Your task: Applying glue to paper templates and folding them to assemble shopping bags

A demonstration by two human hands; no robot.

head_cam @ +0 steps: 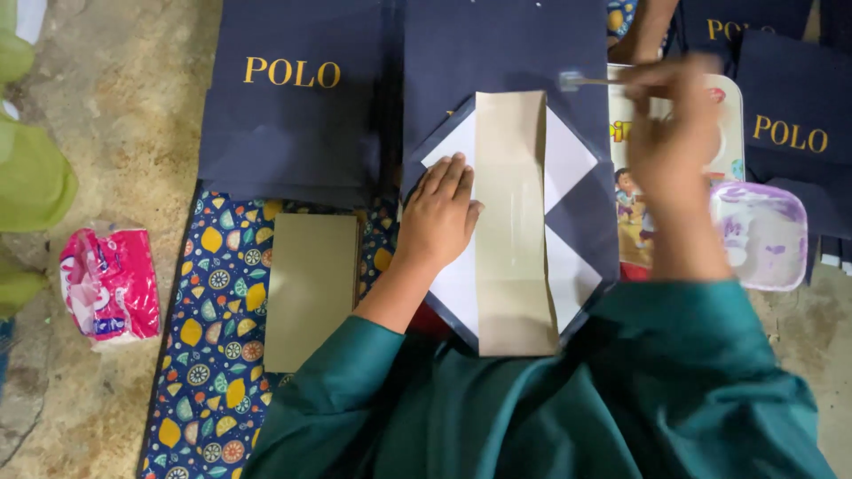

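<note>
A patterned blue cloth [213, 355] with lemons and wheels is spread over the rough floor [124, 115], and stacks of flat navy paper bags [293, 115] are lying at its far side. At the centre, a navy paper bag [497, 53] is being worked on, its base folded open into a white-lined diamond [568, 160], with a tan cardboard strip [510, 222] laid along the middle. The strip is being pressed down by the left hand [439, 217], fingers flat and together on the strip's left edge and the white flap. The right hand [670, 133], blurred, is pinched shut on a thin glue brush [581, 82] held above the bag's far right side. To the right, a lilac glue tray [763, 235] is resting on a picture tray [732, 133]. A spare tan card [311, 288] is lying to the left, and a pink packet [108, 284] further left.

Judging by this, the base-stiffening step is in hand; next, glue would be brushed on while the strip is being kept from shifting.
</note>
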